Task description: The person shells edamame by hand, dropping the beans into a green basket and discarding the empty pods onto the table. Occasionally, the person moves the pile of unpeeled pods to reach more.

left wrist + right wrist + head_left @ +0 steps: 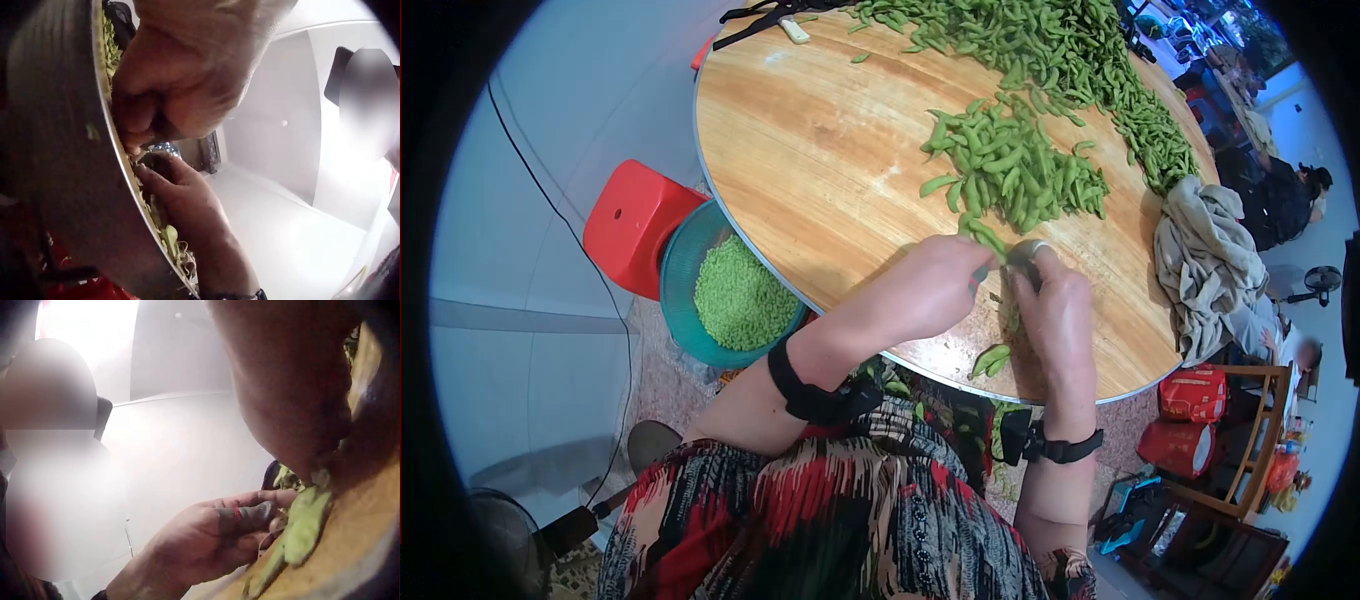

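Observation:
Both hands meet over the near part of the round wooden table. My left hand [945, 285] pinches a green edamame pod [983, 234], a grey-dark covering on one of its fingers [247, 517]. The right hand [1055, 305] has its curled fingers and thumb at the pod's other end, with a grey cover [1028, 252] over a digit. Its fingertips are partly hidden in the right wrist view. Beyond the hands lies a small heap of edamame pods [1020, 170]. Loose pods [990, 360] lie between the hands and the near edge.
A larger pile of pods [1040, 40] covers the far side of the table [800, 170]. At the right edge is a crumpled grey cloth [1205, 250]. Below the left edge stand a teal basket [685, 325] of shelled beans [740, 295] and a red stool [635, 230].

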Available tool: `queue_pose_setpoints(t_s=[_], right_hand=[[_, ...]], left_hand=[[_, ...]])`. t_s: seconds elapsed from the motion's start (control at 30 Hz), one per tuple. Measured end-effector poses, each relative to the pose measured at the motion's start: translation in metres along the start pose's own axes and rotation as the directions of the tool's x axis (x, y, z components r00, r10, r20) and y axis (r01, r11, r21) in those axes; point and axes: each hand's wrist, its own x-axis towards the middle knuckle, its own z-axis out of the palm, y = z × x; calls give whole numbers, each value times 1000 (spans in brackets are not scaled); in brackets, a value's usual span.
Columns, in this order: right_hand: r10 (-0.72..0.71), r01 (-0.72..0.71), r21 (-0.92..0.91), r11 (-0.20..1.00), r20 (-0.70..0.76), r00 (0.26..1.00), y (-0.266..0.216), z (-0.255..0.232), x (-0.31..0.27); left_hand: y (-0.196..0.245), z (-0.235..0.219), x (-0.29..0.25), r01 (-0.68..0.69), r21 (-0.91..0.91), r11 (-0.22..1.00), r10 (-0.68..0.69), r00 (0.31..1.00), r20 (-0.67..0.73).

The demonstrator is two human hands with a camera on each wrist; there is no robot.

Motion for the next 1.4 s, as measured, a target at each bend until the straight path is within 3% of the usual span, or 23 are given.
queue_pose_setpoints(t_s=[0.13,0.27,0.33,0.4,0.43,0.47,0.53,0.6,0.67,0.73,0.77,0.8,0.83,0.87,0.9,0.93,1.0,1.07,1.13,1.3,1.33,1.37,1.4], right_hand=[[-11,11,-36,999,7,1000,4,0,-20],[100,-102,13,995,104,990,4,-23,-39],[48,-322,424,847,542,839,7,-35,-46],[15,-250,433,866,478,878,9,-30,-45],[96,-180,346,921,247,964,8,-24,-41],[140,-134,237,962,-8,990,5,-18,-36],[123,-113,140,984,-65,990,0,-8,-28],[-10,6,-111,994,-39,999,-3,3,-22],[-16,10,-115,993,-44,999,-4,4,-21],[55,-47,95,994,-85,995,4,6,-24],[183,-136,504,853,-44,982,10,9,-28],[187,-140,505,852,-43,981,7,7,-32],[256,-260,681,684,110,960,3,4,-36],[283,-379,798,469,271,920,-3,2,-38],[274,-431,794,428,341,899,-9,0,-40],[278,-431,797,422,339,899,-11,-1,-42],[138,-426,877,221,404,904,-11,-1,-47],[111,-430,882,192,416,903,-6,-3,-51],[10,-513,856,58,514,858,-4,-7,-53],[117,-521,853,-22,520,846,-10,-4,-53],[155,-518,856,-10,513,845,-11,-3,-53],[154,-509,860,-20,506,849,-11,-2,-54],[101,-506,849,-155,523,847,-10,-2,-55]], left_hand=[[-13,-7,-14,8,-50,999,-5,997,71],[-17,-15,-24,140,-283,949,-120,989,87],[-17,-15,-25,196,-361,912,-176,981,86],[-15,-15,-25,266,-513,816,-244,963,112],[-14,-13,-24,264,-512,817,-241,964,113],[-13,-11,-23,252,-554,793,-249,965,83],[-13,-5,-23,238,-588,773,-255,965,56],[-12,0,-21,256,-670,697,-266,960,90],[-6,1,-21,276,-668,691,-275,955,110],[0,3,-21,303,-665,682,-291,947,134],[4,4,-19,343,-704,622,-323,931,168],[7,6,-18,382,-738,557,-353,913,206],[8,9,-17,385,-737,556,-353,912,210],[9,11,-16,339,-847,410,-316,924,217],[10,13,-15,288,-925,248,-279,936,217],[12,15,-14,294,-922,251,-278,934,223],[17,17,-13,142,-971,192,-272,959,86],[14,17,-13,181,-948,262,-283,953,104],[10,20,-14,216,-919,330,-295,948,117],[13,22,-15,108,-788,607,-242,969,-54],[13,23,-16,112,-781,615,-238,970,-48],[12,23,-16,109,-857,504,-188,982,15],[10,24,-16,117,-916,384,-129,989,72]])
